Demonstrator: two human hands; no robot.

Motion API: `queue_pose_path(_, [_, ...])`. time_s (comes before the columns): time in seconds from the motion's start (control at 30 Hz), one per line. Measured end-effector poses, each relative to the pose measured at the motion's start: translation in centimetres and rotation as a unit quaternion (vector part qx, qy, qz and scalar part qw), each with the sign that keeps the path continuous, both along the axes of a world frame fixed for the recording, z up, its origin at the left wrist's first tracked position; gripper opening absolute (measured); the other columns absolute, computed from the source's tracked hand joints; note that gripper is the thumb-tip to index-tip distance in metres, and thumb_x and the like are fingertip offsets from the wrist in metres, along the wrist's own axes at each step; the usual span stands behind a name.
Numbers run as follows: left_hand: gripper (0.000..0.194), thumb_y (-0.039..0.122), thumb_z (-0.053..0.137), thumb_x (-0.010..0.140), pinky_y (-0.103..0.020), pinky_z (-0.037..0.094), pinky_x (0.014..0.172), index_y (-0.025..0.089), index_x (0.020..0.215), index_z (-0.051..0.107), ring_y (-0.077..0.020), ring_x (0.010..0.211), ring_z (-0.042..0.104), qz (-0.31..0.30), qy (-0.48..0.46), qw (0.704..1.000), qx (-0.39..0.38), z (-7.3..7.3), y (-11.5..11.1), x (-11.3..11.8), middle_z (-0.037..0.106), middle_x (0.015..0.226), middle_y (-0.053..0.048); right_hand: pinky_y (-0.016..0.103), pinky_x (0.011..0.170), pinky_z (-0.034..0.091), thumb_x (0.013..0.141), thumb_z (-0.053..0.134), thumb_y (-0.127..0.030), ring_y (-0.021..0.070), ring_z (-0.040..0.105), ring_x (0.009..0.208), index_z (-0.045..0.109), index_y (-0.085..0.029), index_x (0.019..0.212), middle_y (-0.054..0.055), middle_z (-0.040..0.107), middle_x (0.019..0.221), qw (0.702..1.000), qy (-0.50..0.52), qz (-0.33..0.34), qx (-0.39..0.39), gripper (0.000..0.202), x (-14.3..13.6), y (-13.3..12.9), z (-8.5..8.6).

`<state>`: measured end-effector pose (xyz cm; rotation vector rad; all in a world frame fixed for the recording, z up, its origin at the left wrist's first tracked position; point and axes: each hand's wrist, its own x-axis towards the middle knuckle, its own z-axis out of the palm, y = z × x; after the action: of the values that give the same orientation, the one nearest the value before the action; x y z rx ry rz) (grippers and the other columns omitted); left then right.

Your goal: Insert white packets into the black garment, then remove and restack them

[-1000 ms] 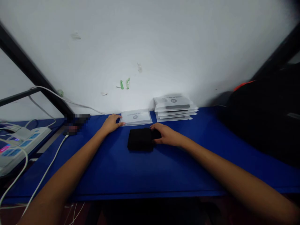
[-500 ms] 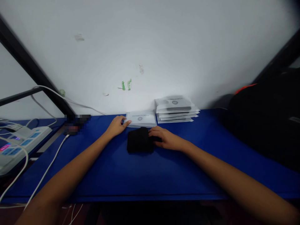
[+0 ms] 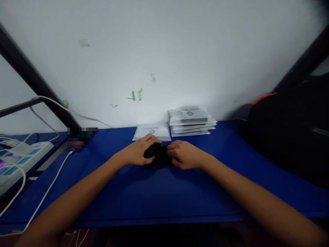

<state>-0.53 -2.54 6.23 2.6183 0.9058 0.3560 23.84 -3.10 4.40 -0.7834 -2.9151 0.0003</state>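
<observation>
Head view of a blue tabletop (image 3: 159, 192) set against a white wall (image 3: 164, 51). Both hands meet at the middle of the surface over a small folded black cloth (image 3: 159, 156), which lies flat on the tabletop. The left hand (image 3: 140, 152) comes in from the near left, its fingers curled down over the left part of the cloth and closed on it. The right hand (image 3: 183, 154) comes in from the near right, its fingers likewise bent and gripping the right part of the cloth. Only a narrow strip of dark fabric shows between the two hands, so the cloth's outline is largely hidden.

Just beyond the hands, near the wall, a single white printed packet (image 3: 152, 131) lies flat. To its right, just beside it, stands a stack of similar white packets (image 3: 191, 120); the print on them is too small to read. At the far right a large black bag (image 3: 288, 133) rests on the tabletop, with an orange detail at its top. At the left edge a white power strip (image 3: 19, 159) sits on a lower surface, and a white cable (image 3: 48, 190) runs from it across the left part of the tabletop. Dark metal frame bars (image 3: 33, 82) cross the upper left.
</observation>
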Motion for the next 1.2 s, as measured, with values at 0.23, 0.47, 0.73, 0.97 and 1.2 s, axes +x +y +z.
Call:
queue_pose_path(0.23, [0.077, 0.043, 0.070, 0.073, -0.052, 0.034, 0.110, 0.035, 0.144, 0.040, -0.0393, 0.137, 0.035, 0.053, 0.093, 0.994, -0.009, 0.2, 1.5, -2.0, 0.021, 0.158, -0.007, 0.031, 0.062, 0.039, 0.083, 0.055, -0.021, 0.0206, 0.061, 0.071, 0.068, -0.015, 0.078, 0.010, 0.068, 0.084, 0.995, -0.041, -0.092, 0.015, 0.014, 1.5, 0.9, 0.4])
queue_pose_path(0.47, [0.076, 0.056, 0.067, 0.075, -0.045, 0.043, 0.100, 0.024, 0.141, 0.045, -0.0325, 0.115, 0.056, 0.064, 0.114, 0.991, 0.005, -1.2, 1.9, -1.5, 0.057, 0.128, -0.013, 0.031, 0.062, 0.039, 0.084, 0.057, -0.021, 0.0209, 0.061, 0.076, 0.066, -0.015, 0.081, 0.009, 0.066, 0.087, 0.994, -0.055, -0.099, 0.007, 0.011, 1.5, 0.9, 0.3])
queue_pose_path(0.73, [0.054, 0.038, 0.069, 0.069, -0.036, 0.046, 0.094, 0.028, 0.121, 0.060, -0.0267, 0.109, 0.060, 0.090, 0.108, 0.985, -0.098, 1.8, 3.9, -5.6, 0.065, 0.121, -0.004, 0.030, 0.063, 0.040, 0.084, 0.055, -0.014, 0.0201, 0.060, 0.076, 0.065, -0.015, 0.082, 0.010, 0.066, 0.089, 0.992, -0.068, -0.106, 0.001, 0.011, 1.6, 1.3, 0.2])
queue_pose_path(0.97, [0.073, 0.042, 0.070, 0.062, -0.032, 0.049, 0.081, 0.021, 0.129, 0.053, -0.0277, 0.098, 0.065, 0.229, 0.166, 0.949, -0.141, 2.2, 5.9, -9.1, 0.068, 0.114, -0.007, 0.030, 0.064, 0.040, 0.088, 0.058, -0.028, 0.0205, 0.060, 0.078, 0.064, -0.016, 0.082, 0.009, 0.065, 0.089, 0.993, -0.059, -0.101, -0.011, 0.014, 1.8, 1.2, 0.4])
queue_pose_path(1.2, [0.071, 0.051, 0.066, 0.067, -0.032, 0.046, 0.087, 0.016, 0.127, 0.050, -0.0275, 0.106, 0.061, 0.245, 0.184, 0.935, -0.179, 1.9, 6.2, -8.9, 0.066, 0.114, -0.010, 0.032, 0.067, 0.042, 0.085, 0.061, -0.058, 0.0247, 0.060, 0.085, 0.061, -0.016, 0.094, 0.011, 0.064, 0.096, 0.993, -0.046, -0.107, -0.033, 0.043, 1.8, 1.2, 0.5])
